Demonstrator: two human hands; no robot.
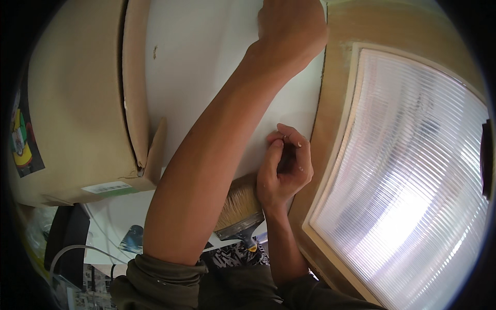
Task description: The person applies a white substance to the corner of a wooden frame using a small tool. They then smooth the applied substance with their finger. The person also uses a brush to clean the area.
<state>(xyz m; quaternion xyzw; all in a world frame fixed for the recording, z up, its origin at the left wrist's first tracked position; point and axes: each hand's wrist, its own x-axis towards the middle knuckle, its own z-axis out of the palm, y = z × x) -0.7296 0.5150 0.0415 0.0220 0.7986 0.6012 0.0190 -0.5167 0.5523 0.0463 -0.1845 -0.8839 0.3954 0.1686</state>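
My left forearm stretches across the white surface (206,67) to the top of the view. There my left hand (294,23) is bent at the wrist beside the wooden frame, its fingers hidden or cut off by the upper edge. Closer to me, my right hand (285,173) is curled, with thumb and fingertips drawn together. Pale crumbs cling to its fingers; whatever it may hold is too small to make out. A wide paintbrush (240,209) with tan bristles lies between my right wrist and left forearm.
On the right stands a wooden frame (336,67) around a ribbed translucent pane (403,170). A large cardboard box (77,93) with a label fills the left. Below it are a black object (64,243) and a pale cable (72,248). A small brown speck (155,51) marks the white surface.
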